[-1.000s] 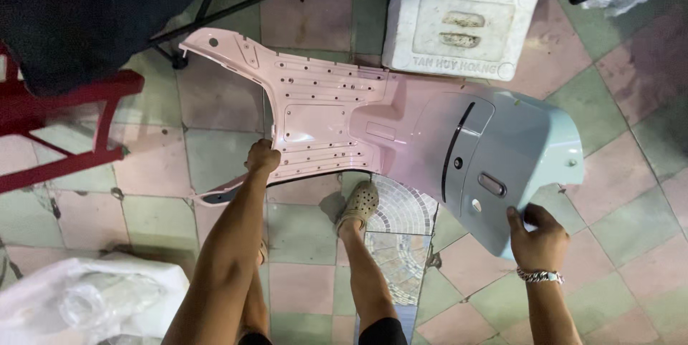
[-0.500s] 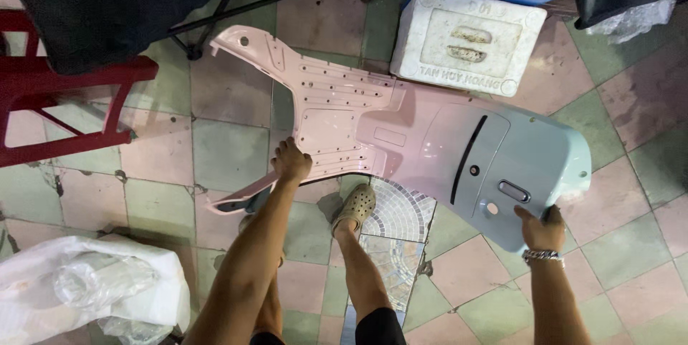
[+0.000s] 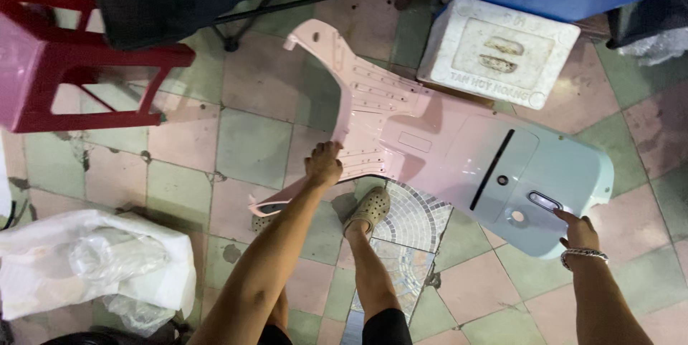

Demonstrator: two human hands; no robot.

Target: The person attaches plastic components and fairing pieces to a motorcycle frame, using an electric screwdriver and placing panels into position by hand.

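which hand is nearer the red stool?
Left. The left hand grips the pink panel edge, right of the red stool. The right hand is far across, at the panel's blue end.

The floor is laid in worn pink and green square tiles, with a round patch of small mosaic stones at lower centre. On it stand a red plastic stool at upper left, a white foam box at upper right and a black folding frame at top centre. A heap of clear plastic wrapping lies at lower left — and a foot in a beige clog is planted at the mosaic's edge.
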